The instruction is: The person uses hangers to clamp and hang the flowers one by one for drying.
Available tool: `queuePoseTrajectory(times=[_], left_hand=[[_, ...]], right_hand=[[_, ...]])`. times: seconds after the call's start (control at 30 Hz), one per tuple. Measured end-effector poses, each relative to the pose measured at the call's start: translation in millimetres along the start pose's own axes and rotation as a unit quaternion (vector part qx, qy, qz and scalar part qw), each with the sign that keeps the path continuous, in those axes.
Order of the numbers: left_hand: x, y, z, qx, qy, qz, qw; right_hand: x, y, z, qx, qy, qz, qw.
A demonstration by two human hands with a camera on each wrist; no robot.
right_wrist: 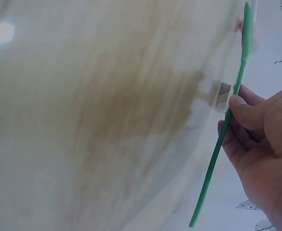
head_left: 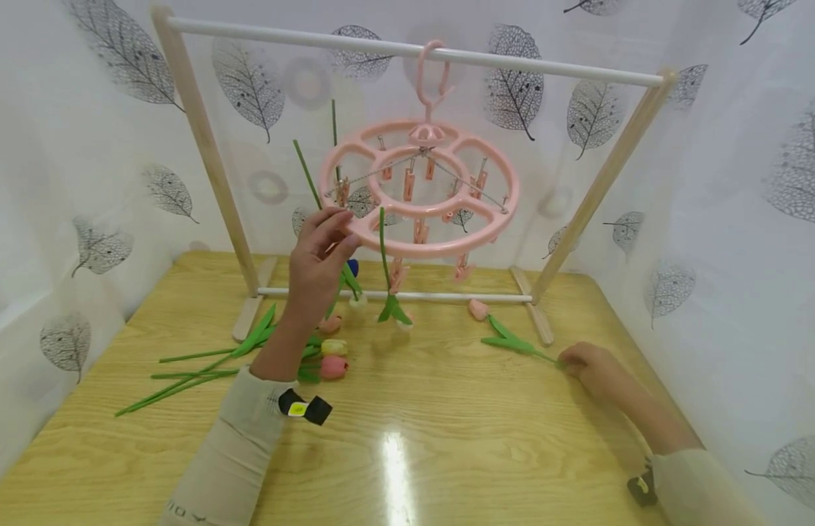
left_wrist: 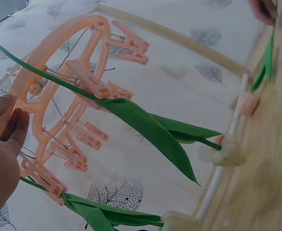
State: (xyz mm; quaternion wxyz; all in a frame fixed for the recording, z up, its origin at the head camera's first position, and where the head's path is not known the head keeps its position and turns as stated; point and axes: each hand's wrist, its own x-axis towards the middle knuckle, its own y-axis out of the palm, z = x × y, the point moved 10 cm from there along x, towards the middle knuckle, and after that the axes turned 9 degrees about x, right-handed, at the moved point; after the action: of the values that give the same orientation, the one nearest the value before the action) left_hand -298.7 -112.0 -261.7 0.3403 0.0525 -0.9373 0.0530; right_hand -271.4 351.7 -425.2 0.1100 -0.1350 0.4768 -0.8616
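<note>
A pink round clip hanger [head_left: 466,241] hangs from a white bar by its hook. My left hand [head_left: 321,259] holds the left front of its ring between thumb and fingers. From the ring's clips, artificial tulips hang head down; one white tulip [left_wrist: 227,151] has its green stem rising past the ring, and another white tulip [left_wrist: 182,220] hangs from a lower clip [left_wrist: 44,180]. At the right, my right hand [head_left: 594,369] pinches the green stem [right_wrist: 211,168] of a pink tulip [head_left: 478,310], whose head points toward the stand.
Several tulips [head_left: 333,367] lie loose on the wooden table [head_left: 446,438] at the left. The white top bar [head_left: 545,64] sits on two wooden legs [head_left: 210,153], with a lower white bar [head_left: 446,297] between them. A leaf-patterned curtain [head_left: 710,183] surrounds the table.
</note>
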Motion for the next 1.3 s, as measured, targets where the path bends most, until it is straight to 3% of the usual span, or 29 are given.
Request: queuePoseTrajectory(times=[0.17,0.5,0.7,0.83,0.9,1.0,1.13,1.2,1.3], left_hand=[[0.2,0.1,-2.9,-0.001,0.008,0.001,1.0],[-0.7,-0.5,-7.0,0.022,0.027,-0.001,0.9994],[-0.8,-8.8,-4.6,0.07,0.017,-0.006,0.9974],[-2.2,-17.4,-16.0,0.126,0.002,0.009,0.9919],[-7.1,-14.0,-24.4,0.155,-0.014,0.047,0.9867],[-22.2,11.6,-33.6,0.163,-0.034,0.155,0.9738],[-52.1,63.2,-33.0,0.122,-0.059,0.311,0.9407],[-65.1,82.8,-27.6,0.107,-0.08,0.359,0.9236],[-77.9,102.3,-19.9,0.093,-0.101,0.4,0.9063]], right_hand=[[-2.3,-4.1,15.8,0.011,-0.01,-0.004,0.9999],[-0.7,2.8,76.3,0.035,-0.082,0.003,0.996],[3.2,9.9,113.2,0.037,-0.111,0.018,0.9929],[4.1,10.9,139.5,0.015,-0.154,0.012,0.9878],[4.0,10.8,153.0,0.007,-0.178,0.009,0.984],[4.2,9.3,175.2,-0.001,-0.218,0.002,0.9758],[5.6,3.5,207.4,-0.006,-0.283,-0.016,0.959],[6.6,-0.4,222.2,-0.009,-0.312,-0.026,0.9497],[7.8,-5.4,240.6,-0.015,-0.339,-0.036,0.9399]])
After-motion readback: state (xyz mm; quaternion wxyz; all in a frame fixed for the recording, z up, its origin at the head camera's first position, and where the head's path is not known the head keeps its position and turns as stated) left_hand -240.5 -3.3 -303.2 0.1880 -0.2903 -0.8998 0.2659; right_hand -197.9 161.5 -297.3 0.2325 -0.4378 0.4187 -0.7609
